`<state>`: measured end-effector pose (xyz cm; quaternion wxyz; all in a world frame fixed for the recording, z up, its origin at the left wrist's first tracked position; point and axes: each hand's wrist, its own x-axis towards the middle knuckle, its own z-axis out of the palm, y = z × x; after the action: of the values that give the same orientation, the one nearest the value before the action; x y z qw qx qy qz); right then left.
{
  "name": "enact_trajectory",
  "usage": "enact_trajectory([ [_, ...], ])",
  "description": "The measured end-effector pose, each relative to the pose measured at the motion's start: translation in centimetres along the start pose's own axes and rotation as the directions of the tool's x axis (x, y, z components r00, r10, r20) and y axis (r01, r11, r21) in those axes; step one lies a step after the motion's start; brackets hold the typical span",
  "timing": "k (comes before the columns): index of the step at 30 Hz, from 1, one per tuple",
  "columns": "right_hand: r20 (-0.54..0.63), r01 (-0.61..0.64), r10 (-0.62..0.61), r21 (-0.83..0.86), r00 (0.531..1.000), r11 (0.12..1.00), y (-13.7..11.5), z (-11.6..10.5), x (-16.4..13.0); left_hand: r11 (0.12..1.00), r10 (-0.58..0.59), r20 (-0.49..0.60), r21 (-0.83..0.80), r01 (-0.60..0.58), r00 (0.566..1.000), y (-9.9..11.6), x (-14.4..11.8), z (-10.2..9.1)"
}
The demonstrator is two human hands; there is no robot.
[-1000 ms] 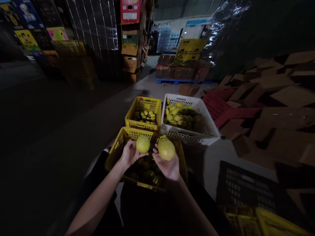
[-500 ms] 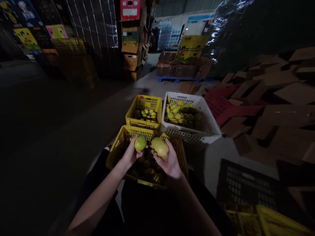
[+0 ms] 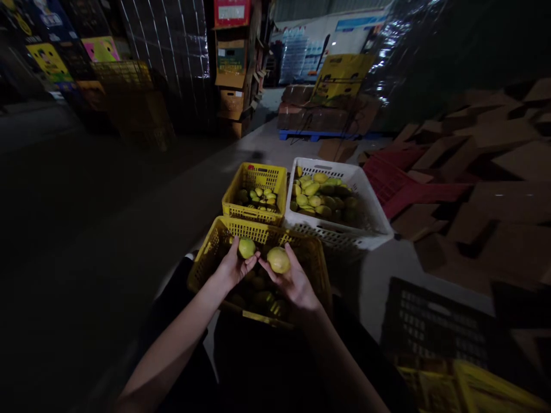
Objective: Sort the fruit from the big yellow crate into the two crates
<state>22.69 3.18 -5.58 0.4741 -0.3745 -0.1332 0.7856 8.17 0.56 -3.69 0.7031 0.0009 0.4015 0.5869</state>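
My left hand [image 3: 230,268] is closed around a green mango [image 3: 247,248]. A paler yellow mango [image 3: 278,260] rests in my right hand [image 3: 296,284], with the fingers and thumb curled about it. Both hands are held side by side over the near yellow crate [image 3: 322,261], their fingertips close together. Inside that crate, more fruit lies in shadow, partly hidden by my hands. Behind it stand a smaller yellow crate [image 3: 230,199] with small green and yellow fruit and a white crate [image 3: 373,215] holding many yellow-green mangoes.
Flattened cardboard [image 3: 486,218] lies heaped at the right beside a red crate [image 3: 394,183]. A black crate [image 3: 430,321] and another yellow crate [image 3: 482,387] are at the lower right. Stacked cartons [image 3: 231,103] and a blue pallet [image 3: 314,136] stand farther back.
Both mangoes have been turned in my hands; the yellow one now shows a rounder end. My hands remain over the near crate, and the view has shifted slightly.
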Motion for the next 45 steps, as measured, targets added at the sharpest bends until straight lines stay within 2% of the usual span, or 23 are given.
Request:
enact_trajectory([
  [2,-0.079,-0.069,0.065,-0.043,0.995,0.997,-0.3,0.7,-0.6,0.997,0.049,-0.004,0.058,-0.049,0.999,-0.3,0.1,-0.2],
  [4,-0.106,-0.043,0.028,-0.138,0.994,0.99,-0.4,1.3,-1.0,0.959,0.238,-0.023,0.161,-0.232,0.971,-0.5,0.3,-0.4],
  [5,-0.097,0.017,-0.037,-0.191,0.995,0.982,-0.4,1.5,-1.2,0.901,0.38,-0.014,0.232,-0.367,0.925,-0.6,0.4,-0.5],
  [7,-0.028,0.217,-0.234,-0.276,0.972,0.936,-0.2,1.7,-1.4,0.698,0.636,0.083,0.362,-0.618,0.767,-0.5,0.5,-0.7],
  [8,0.022,0.33,-0.34,-0.305,0.94,0.893,-0.1,1.8,-1.4,0.589,0.708,0.157,0.406,-0.699,0.688,-0.4,0.6,-0.8],
  [9,0.07,0.425,-0.426,-0.322,0.902,0.846,-0.1,1.8,-1.4,0.5,0.744,0.231,0.43,-0.751,0.627,-0.2,0.6,-0.9],
  [10,0.109,0.487,-0.48,-0.331,0.871,0.808,-0.1,1.8,-1.4,0.44,0.755,0.291,0.439,-0.783,0.588,0.0,0.6,-1.0],
  [11,0.134,0.516,-0.502,-0.332,0.854,0.79,-0.2,1.9,-1.4,0.406,0.752,0.337,0.44,-0.801,0.566,0.2,0.6,-1.0],
  [13,0.156,0.492,-0.468,-0.317,0.87,0.81,-0.5,1.8,-1.5,0.385,0.74,0.383,0.434,-0.815,0.553,0.5,0.4,-1.1],
  [14,0.165,0.461,-0.431,-0.3,0.887,0.835,-0.7,1.8,-1.5,0.4,0.731,0.384,0.428,-0.81,0.564,0.6,0.2,-1.1],
  [15,0.177,0.43,-0.395,-0.276,0.902,0.859,-0.9,1.7,-1.6,0.447,0.711,0.37,0.419,-0.79,0.598,0.7,0.0,-1.1],
  [19,0.233,0.269,-0.237,-0.118,0.943,0.956,-1.2,1.2,-1.6,0.78,0.483,0.27,0.301,-0.549,0.833,1.2,-1.1,-1.1],
  [21,0.276,0.176,-0.157,-0.046,0.948,0.983,-1.2,1.0,-1.4,0.875,0.381,0.262,0.207,-0.437,0.887,1.6,-1.6,-1.1],
  [25,0.317,0.105,-0.092,-0.026,0.944,0.994,-1.4,1.0,-1.3,0.956,0.237,0.325,0.09,-0.279,0.916,2.4,-2.1,-1.2],
  [30,0.335,0.073,-0.05,-0.056,0.941,0.996,-2.0,1.3,-1.8,0.99,0.136,0.279,-0.005,-0.14,0.951,2.6,-1.9,-1.0],
  [32,0.356,0.02,0.007,-0.073,0.934,0.997,-2.1,1.4,-1.9,0.99,0.132,0.276,0.004,-0.139,0.952,2.4,-1.6,-0.9],
  [34,0.363,-0.018,0.044,-0.075,0.931,0.997,-2.0,1.5,-2.0,0.98,0.174,0.275,0.041,-0.193,0.946,2.2,-1.4,-0.8],
  [38,0.321,-0.03,0.061,-0.103,0.945,0.994,-1.6,1.6,-2.0,0.965,0.23,0.322,0.047,-0.258,0.918,2.1,-1.5,-0.8],
  [42,0.28,-0.07,0.105,-0.131,0.954,0.989,-1.5,1.8,-2.0,0.972,0.191,0.403,0.053,-0.231,0.895,2.1,-1.6,-1.0],
  [45,0.26,-0.016,0.031,-0.059,0.965,0.998,-1.4,1.9,-2.0,0.981,0.118,0.394,0.093,-0.168,0.911,2.1,-1.5,-1.1],
])
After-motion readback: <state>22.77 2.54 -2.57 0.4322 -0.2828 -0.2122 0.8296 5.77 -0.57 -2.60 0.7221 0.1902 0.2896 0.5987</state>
